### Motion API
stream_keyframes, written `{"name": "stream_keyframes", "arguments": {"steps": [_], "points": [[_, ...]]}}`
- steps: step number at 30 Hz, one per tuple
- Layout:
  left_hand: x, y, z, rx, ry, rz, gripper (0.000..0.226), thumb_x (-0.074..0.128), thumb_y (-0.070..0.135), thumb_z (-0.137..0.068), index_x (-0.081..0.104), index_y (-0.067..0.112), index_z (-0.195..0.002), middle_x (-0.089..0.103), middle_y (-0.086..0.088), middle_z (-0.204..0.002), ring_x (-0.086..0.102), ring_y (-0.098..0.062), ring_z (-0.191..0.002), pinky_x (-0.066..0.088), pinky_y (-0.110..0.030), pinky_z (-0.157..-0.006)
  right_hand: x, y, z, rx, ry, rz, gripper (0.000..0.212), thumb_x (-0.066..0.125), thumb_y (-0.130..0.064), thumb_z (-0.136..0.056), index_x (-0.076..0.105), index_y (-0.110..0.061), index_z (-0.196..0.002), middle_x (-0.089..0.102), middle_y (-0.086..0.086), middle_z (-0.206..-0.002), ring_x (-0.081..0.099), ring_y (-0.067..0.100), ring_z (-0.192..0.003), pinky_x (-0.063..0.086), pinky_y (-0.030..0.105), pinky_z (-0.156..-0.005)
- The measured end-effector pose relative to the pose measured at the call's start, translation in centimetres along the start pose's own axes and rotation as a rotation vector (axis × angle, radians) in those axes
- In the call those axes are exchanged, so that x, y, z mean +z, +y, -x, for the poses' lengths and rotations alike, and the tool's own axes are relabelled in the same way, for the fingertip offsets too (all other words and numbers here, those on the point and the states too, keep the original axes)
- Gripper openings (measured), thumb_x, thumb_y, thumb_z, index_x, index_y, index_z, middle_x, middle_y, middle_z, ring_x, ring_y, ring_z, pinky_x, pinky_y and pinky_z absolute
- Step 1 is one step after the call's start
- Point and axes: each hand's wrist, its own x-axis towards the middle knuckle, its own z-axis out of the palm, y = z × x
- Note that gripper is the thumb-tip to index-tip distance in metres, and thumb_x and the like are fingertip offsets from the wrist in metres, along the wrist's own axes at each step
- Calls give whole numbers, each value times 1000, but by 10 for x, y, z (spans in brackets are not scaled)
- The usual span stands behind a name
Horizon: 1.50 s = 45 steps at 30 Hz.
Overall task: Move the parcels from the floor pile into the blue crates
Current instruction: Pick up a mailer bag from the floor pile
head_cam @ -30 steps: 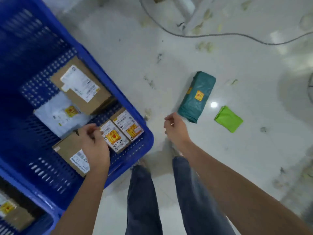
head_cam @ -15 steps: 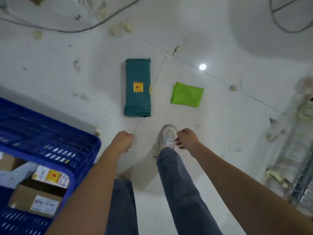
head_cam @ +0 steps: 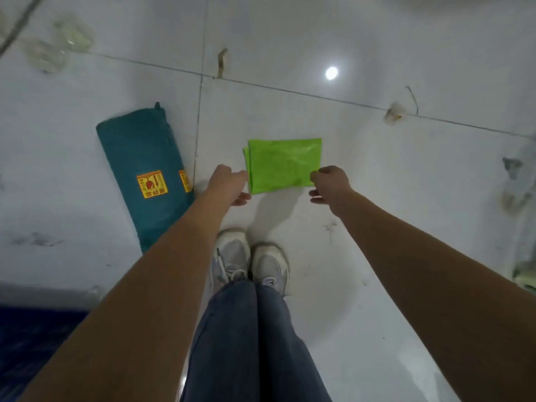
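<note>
1. Reaching down from the head view, both arms stretch toward the bright green packet point(head_cam: 284, 165) lying flat on the white tiled floor point(head_cam: 377, 198); the left hand point(head_cam: 229, 184) sits at the packet's near-left corner and the right hand point(head_cam: 330, 184) at its near-right corner; both look close to its edges, but I cannot tell whether either one touches it.
2. The left hand's fingers are loosely spread and hold nothing; the right hand's fingers are gently curled, relaxed, and grip nothing either.
3. The dark green parcel point(head_cam: 145, 169), a long wrapped bundle with a yellow and red sticker, lies on the floor just left of the left forearm, apart from the green packet; the 2 white shoes point(head_cam: 249, 259) stand side by side just short of the packet.
4. A second ago the left hand was down in the blue crate point(head_cam: 32, 340) among the boxes; since then the person has turned and stepped to the floor items, so the crate now shows only as a corner at the lower left.
5. That reads as 1 drop-off finished and the next pick-up starting; 2 items appear left on the floor, and the green packet is likely next.
</note>
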Motion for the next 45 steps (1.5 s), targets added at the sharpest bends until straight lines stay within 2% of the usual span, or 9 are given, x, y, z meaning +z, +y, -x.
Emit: {"name": "stream_keyframes", "arguments": {"steps": [4,8,12,20,23,27,34,38,45], "points": [[21,1,-49,-3,21,27,27,49,4,-92,51,-5,-118,46,-20,-107,55,-23,-59,53,-31,-59,24,-7,-62,-2,47,43,50,54,-17,-85,38,-4,-131,45,19,-132,58,39,-108,57,44,-76],[37,-3,-69,48,75,-32,10,53,3,-90,59,-4,-88,55,-19,-88,54,-6,-32,48,-19,-41,26,-2,-88,16,171,175,60,58,-21,-83,30,-6,-134,27,15,-136,53,36,-107,55,47,-84],[44,-5,-65,100,44,-48,29,57,6,-90,55,1,-118,52,-3,-72,51,-9,-43,42,-14,-38,19,5,-79,-3,11,1,44,59,-20,-86,35,-9,-121,44,15,-126,59,29,-88,53,33,-51],[6,-5,26,186,115,10,32,61,-12,-79,50,15,-67,53,-13,-73,52,-22,-81,49,-33,-78,-20,5,37,210,-201,-599,39,32,-46,-95,54,-14,-99,55,8,-103,59,26,-93,54,43,-74],[-16,-3,86,309,124,-34,35,62,-12,-76,48,15,-61,49,-3,-63,44,-11,-65,37,-10,-54,-36,6,98,235,-233,-746,42,43,-50,-94,53,-10,-84,58,9,-86,61,26,-88,54,45,-79],[-39,6,171,379,17,-93,32,59,-24,-72,59,7,-73,63,-7,-94,56,-2,-79,42,0,-68,-53,5,178,180,-227,-811,27,60,-6,-88,54,6,-111,58,19,-98,62,26,-85,58,38,-74],[-87,39,349,541,4,86,45,46,-28,-76,65,12,-81,52,-3,-113,51,-30,-116,47,-40,-96,-115,-34,340,87,-421,-638,66,53,16,-79,42,-20,-134,62,9,-107,62,26,-93,55,36,-72],[-109,45,441,593,83,287,42,49,-15,-88,57,4,-124,47,-2,-130,59,6,-100,50,-8,-77,-144,-57,427,-62,-447,-599,69,54,23,-74,45,-20,-127,66,9,-107,65,23,-89,58,31,-61],[-110,27,547,439,-153,735,23,50,22,-96,53,14,-118,65,-9,-108,70,-20,-85,58,-33,-73,-139,-62,546,-196,-430,-710,63,56,27,-73,44,-9,-123,59,12,-116,60,29,-102,54,37,-74]]}}
